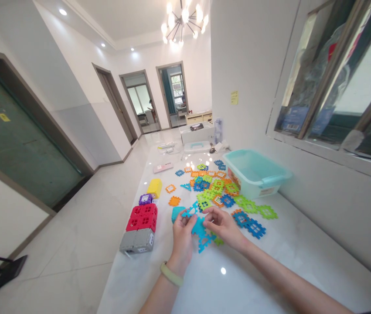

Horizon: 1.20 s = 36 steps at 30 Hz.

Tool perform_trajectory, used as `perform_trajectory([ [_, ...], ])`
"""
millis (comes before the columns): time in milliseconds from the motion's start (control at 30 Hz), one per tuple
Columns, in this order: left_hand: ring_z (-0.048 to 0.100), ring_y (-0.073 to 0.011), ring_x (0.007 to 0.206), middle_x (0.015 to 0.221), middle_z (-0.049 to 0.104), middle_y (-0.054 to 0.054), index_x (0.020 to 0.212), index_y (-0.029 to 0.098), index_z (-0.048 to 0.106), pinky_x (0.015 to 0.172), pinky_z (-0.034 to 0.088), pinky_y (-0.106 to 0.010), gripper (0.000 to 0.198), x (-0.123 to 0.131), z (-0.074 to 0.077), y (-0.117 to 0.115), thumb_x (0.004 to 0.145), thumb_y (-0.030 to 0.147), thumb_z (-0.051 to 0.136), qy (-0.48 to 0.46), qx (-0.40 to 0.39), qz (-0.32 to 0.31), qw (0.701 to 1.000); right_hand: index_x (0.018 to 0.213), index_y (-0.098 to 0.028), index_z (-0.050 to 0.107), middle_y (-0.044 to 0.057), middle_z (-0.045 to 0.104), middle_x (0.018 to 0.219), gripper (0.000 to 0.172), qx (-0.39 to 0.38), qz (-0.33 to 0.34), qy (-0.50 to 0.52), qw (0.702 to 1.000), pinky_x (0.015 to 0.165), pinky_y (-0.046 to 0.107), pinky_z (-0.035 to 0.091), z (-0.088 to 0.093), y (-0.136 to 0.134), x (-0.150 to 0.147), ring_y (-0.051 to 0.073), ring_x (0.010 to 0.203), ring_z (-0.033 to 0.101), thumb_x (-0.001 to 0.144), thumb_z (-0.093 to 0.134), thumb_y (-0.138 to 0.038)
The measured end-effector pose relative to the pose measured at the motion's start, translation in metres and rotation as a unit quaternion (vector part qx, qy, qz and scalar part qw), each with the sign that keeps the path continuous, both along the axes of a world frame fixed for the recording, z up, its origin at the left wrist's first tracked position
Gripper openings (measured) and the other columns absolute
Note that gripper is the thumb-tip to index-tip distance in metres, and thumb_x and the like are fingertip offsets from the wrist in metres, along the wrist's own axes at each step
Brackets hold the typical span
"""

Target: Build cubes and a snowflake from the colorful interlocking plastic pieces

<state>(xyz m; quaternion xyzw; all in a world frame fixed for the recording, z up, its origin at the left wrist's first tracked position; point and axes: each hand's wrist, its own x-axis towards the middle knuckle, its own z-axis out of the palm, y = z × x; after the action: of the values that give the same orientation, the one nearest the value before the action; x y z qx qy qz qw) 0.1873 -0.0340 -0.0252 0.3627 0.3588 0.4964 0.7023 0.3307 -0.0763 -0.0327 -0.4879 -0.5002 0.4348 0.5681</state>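
My left hand, with a pale green band on its wrist, pinches a light-blue toothed building tile between thumb and fingers. Close by on the right, my right hand has its fingers curled, their tips at the edge of another light-blue tile. Whether these two tiles are joined cannot be made out. Under the hands lie light-blue triangular tiles and part of a green one. Just behind my left fingers sits a light-blue built block, partly covered.
Along the table's left side stand grey, red, purple and yellow built blocks. Loose blue, green and orange tiles spread beyond my hands. A light-teal tub stands by the wall, and a pink case lies farther back.
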Motion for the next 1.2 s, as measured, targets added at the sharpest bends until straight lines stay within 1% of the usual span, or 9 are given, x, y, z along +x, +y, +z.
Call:
perform_trajectory([
  [333, 0.067, -0.0176, 0.085, 0.094, 0.069, -0.005, 0.119, 0.02, 0.05, 0.074, 0.052, -0.025, 0.063, 0.0, 0.006, -0.004, 0.067, 0.03, 0.085, -0.011, 0.008, -0.024, 1.0, 0.1, -0.019, 0.06, -0.003, 0.059, 0.065, 0.036, 0.019, -0.029, -0.002, 0.999, 0.055, 0.025, 0.043, 0.004, -0.002, 0.0, 0.013, 0.058, 0.055, 0.077, 0.072, -0.045],
  [467, 0.067, -0.0203, 0.084, 0.102, 0.068, -0.008, 0.11, 0.02, 0.054, 0.066, 0.054, -0.027, 0.055, 0.002, 0.008, -0.009, 0.066, 0.031, 0.085, -0.009, -0.003, -0.087, 0.996, 0.099, -0.02, 0.06, -0.001, 0.061, 0.066, 0.04, 0.017, -0.04, -0.014, 0.999, 0.058, 0.027, 0.047, 0.01, -0.007, 0.002, 0.015, 0.061, 0.058, 0.076, 0.072, -0.05],
  [633, 0.065, -0.0181, 0.073, 0.094, 0.069, -0.009, 0.102, 0.016, 0.062, 0.061, 0.052, -0.026, 0.05, 0.003, 0.009, -0.009, 0.06, 0.029, 0.086, 0.009, -0.032, -0.068, 0.997, 0.102, -0.02, 0.062, 0.005, 0.067, 0.079, 0.035, 0.038, -0.095, -0.105, 0.989, 0.072, 0.033, 0.051, 0.016, 0.013, 0.021, 0.021, 0.077, 0.063, 0.087, 0.059, -0.051],
  [700, 0.064, -0.0169, 0.072, 0.09, 0.069, -0.008, 0.097, 0.015, 0.066, 0.063, 0.051, -0.025, 0.046, 0.003, 0.011, -0.008, 0.058, 0.026, 0.086, -0.013, -0.034, -0.055, 0.998, 0.105, -0.019, 0.062, 0.008, 0.07, 0.092, 0.032, 0.032, -0.104, -0.203, 0.973, 0.076, 0.035, 0.052, 0.014, 0.039, 0.029, 0.023, 0.085, 0.065, 0.091, 0.052, -0.046],
  [767, 0.062, -0.0155, 0.069, 0.085, 0.069, -0.006, 0.093, 0.015, 0.068, 0.064, 0.05, -0.025, 0.043, 0.004, 0.013, -0.007, 0.056, 0.025, 0.087, -0.048, -0.031, -0.052, 0.997, 0.109, -0.018, 0.062, 0.01, 0.069, 0.107, 0.03, 0.018, -0.078, -0.393, 0.916, 0.084, 0.036, 0.051, 0.008, 0.074, 0.033, 0.023, 0.096, 0.064, 0.094, 0.042, -0.035],
  [867, 0.058, -0.0129, 0.064, 0.077, 0.066, -0.004, 0.092, 0.015, 0.069, 0.061, 0.048, -0.023, 0.044, 0.004, 0.012, -0.005, 0.055, 0.028, 0.088, -0.079, -0.02, -0.06, 0.995, 0.112, -0.018, 0.064, 0.011, 0.065, 0.12, 0.031, 0.016, -0.071, -0.478, 0.875, 0.097, 0.042, 0.043, -0.001, 0.127, 0.025, 0.028, 0.114, 0.057, 0.085, 0.052, -0.026],
  [967, 0.056, -0.0124, 0.064, 0.077, 0.064, -0.003, 0.097, 0.016, 0.069, 0.06, 0.047, -0.022, 0.048, 0.003, 0.008, -0.002, 0.056, 0.031, 0.089, -0.081, -0.022, -0.059, 0.995, 0.117, -0.019, 0.064, 0.013, 0.063, 0.126, 0.038, -0.004, -0.066, -0.542, 0.838, 0.1, 0.045, 0.037, -0.005, 0.167, 0.011, 0.033, 0.123, 0.049, 0.079, 0.059, -0.021],
  [1100, 0.054, -0.0112, 0.063, 0.077, 0.061, -0.002, 0.102, 0.017, 0.068, 0.059, 0.048, -0.022, 0.049, -0.001, 0.008, 0.005, 0.059, 0.032, 0.087, -0.073, -0.021, -0.049, 0.996, 0.108, -0.014, 0.066, 0.018, 0.066, 0.114, 0.027, -0.016, -0.025, -0.6, 0.799, 0.099, 0.042, 0.035, -0.004, 0.187, 0.001, 0.032, 0.116, 0.053, 0.083, 0.055, -0.015],
  [1200, 0.05, -0.0094, 0.058, 0.073, 0.056, 0.001, 0.104, 0.019, 0.066, 0.053, 0.047, -0.02, 0.05, -0.004, 0.012, 0.006, 0.061, 0.034, 0.085, -0.067, -0.024, -0.047, 0.996, 0.106, -0.012, 0.065, 0.019, 0.066, 0.109, 0.025, -0.005, 0.015, -0.609, 0.793, 0.097, 0.038, 0.037, 0.0, 0.184, 0.001, 0.03, 0.111, 0.055, 0.082, 0.057, -0.013],
])
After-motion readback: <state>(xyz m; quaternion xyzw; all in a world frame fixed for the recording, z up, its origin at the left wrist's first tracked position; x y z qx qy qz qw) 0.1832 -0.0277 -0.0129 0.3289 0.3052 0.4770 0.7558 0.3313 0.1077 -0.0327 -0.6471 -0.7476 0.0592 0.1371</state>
